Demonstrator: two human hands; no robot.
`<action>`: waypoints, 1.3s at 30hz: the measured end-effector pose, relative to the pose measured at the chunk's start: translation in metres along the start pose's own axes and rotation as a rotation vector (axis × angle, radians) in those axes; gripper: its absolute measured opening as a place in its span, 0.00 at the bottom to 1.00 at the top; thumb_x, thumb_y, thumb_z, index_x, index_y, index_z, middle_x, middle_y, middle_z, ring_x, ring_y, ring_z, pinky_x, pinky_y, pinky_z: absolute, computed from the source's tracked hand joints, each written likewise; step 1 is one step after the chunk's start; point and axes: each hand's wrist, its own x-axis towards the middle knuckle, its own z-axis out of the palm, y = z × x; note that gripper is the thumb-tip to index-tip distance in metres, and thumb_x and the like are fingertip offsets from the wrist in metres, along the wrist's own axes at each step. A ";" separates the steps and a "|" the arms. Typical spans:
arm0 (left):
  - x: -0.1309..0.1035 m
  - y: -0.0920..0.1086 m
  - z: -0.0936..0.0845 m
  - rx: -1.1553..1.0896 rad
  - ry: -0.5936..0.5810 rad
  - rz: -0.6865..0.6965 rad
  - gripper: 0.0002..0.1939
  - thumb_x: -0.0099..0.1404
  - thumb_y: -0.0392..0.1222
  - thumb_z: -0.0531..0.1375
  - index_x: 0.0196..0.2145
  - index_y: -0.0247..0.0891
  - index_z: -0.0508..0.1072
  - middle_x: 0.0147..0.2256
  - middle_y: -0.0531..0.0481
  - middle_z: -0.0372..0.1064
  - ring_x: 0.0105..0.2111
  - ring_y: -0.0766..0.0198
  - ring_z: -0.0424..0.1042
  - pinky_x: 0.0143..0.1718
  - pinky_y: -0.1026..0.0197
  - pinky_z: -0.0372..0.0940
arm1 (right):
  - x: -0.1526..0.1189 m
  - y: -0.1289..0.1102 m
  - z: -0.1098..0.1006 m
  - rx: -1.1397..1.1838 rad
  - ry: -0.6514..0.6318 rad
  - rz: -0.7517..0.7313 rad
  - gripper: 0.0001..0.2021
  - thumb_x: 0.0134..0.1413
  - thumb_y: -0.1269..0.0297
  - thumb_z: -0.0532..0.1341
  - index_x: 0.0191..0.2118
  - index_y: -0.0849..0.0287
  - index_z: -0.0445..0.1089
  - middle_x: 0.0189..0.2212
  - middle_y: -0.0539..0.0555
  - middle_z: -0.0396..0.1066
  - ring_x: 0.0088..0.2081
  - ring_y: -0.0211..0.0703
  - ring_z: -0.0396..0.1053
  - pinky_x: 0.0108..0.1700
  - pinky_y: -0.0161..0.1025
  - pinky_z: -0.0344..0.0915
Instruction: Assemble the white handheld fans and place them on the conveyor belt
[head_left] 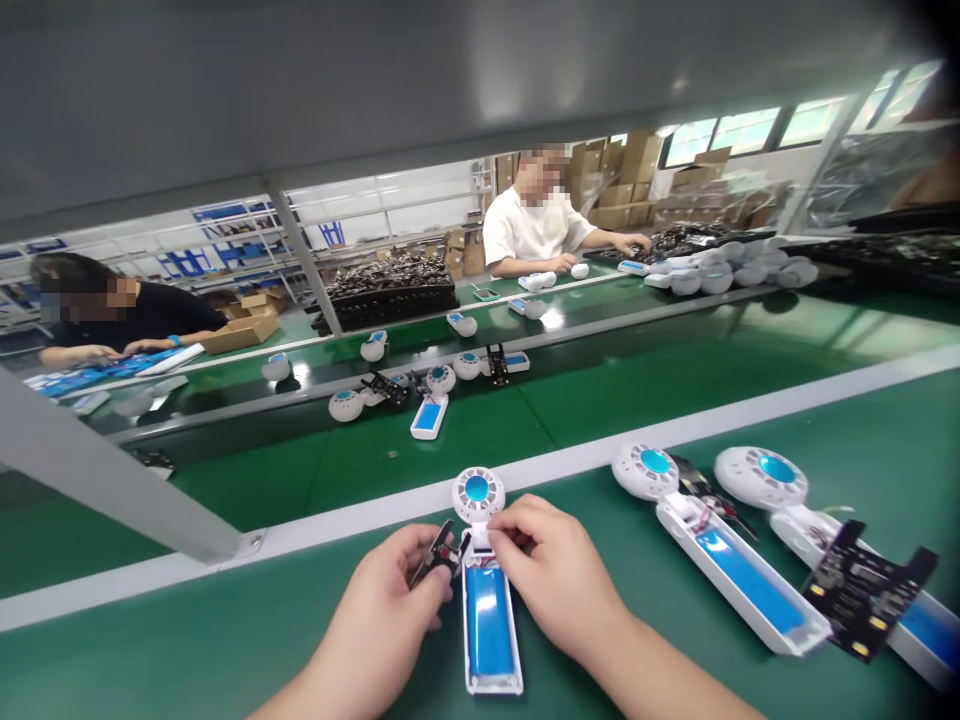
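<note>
A white handheld fan [511,622] lies face-up on the green bench in front of me, its handle uncovered to show a blue battery [489,620]. Its round head [478,492] points away from me. My left hand [394,600] is closed around a small black circuit board [444,552], just left of the fan's neck. On the other side, my right hand [551,560] pinches with thumb and forefinger at the neck; whatever is between those fingertips is hidden. To the right lie two more uncovered fans, one white fan [646,472] and another [761,478], with black circuit boards [862,590] beside or across them.
Beyond a white rail [555,462], a green conveyor [375,470] carries several fans and boards. A slanted metal post [120,470] stands at left; a grey shelf [450,80] hangs overhead. Two co-workers sit opposite, one in a white shirt [529,235], near piled parts [394,285].
</note>
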 end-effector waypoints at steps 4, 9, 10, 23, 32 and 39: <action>-0.001 -0.005 0.002 0.139 0.050 0.096 0.13 0.64 0.42 0.58 0.44 0.40 0.78 0.35 0.50 0.76 0.35 0.59 0.73 0.36 0.62 0.67 | -0.005 -0.002 0.004 -0.064 0.039 -0.131 0.08 0.52 0.74 0.59 0.27 0.56 0.74 0.27 0.49 0.70 0.32 0.42 0.68 0.34 0.37 0.63; -0.005 -0.009 0.010 0.136 0.175 0.200 0.10 0.64 0.41 0.59 0.41 0.43 0.80 0.41 0.49 0.76 0.39 0.58 0.74 0.42 0.61 0.67 | -0.019 -0.008 0.012 -0.152 -0.002 -0.294 0.09 0.56 0.74 0.56 0.28 0.57 0.70 0.28 0.51 0.70 0.32 0.42 0.67 0.35 0.38 0.62; -0.006 -0.011 0.011 0.144 0.193 0.219 0.10 0.64 0.40 0.59 0.41 0.44 0.80 0.42 0.49 0.76 0.40 0.59 0.74 0.43 0.62 0.66 | -0.021 -0.009 0.013 -0.183 -0.001 -0.319 0.09 0.57 0.74 0.55 0.28 0.58 0.69 0.28 0.51 0.70 0.32 0.42 0.66 0.35 0.39 0.62; -0.010 -0.020 0.022 0.285 0.227 0.362 0.10 0.65 0.39 0.60 0.40 0.47 0.81 0.42 0.48 0.76 0.40 0.57 0.75 0.43 0.60 0.69 | -0.027 -0.007 0.015 -0.337 -0.004 -0.381 0.12 0.61 0.72 0.50 0.29 0.60 0.67 0.28 0.54 0.69 0.31 0.45 0.65 0.37 0.44 0.60; -0.011 -0.023 0.022 0.280 0.231 0.355 0.10 0.64 0.40 0.61 0.40 0.47 0.81 0.41 0.48 0.76 0.39 0.56 0.75 0.42 0.59 0.70 | -0.030 -0.007 0.012 -0.320 -0.067 -0.320 0.12 0.61 0.71 0.50 0.30 0.59 0.68 0.30 0.54 0.69 0.33 0.46 0.65 0.38 0.44 0.59; -0.010 -0.024 0.021 0.340 0.214 0.417 0.12 0.66 0.40 0.59 0.44 0.48 0.81 0.43 0.47 0.76 0.40 0.56 0.75 0.43 0.60 0.70 | -0.031 -0.007 0.015 -0.269 -0.068 -0.256 0.12 0.62 0.72 0.50 0.30 0.59 0.66 0.31 0.53 0.69 0.35 0.46 0.65 0.41 0.45 0.58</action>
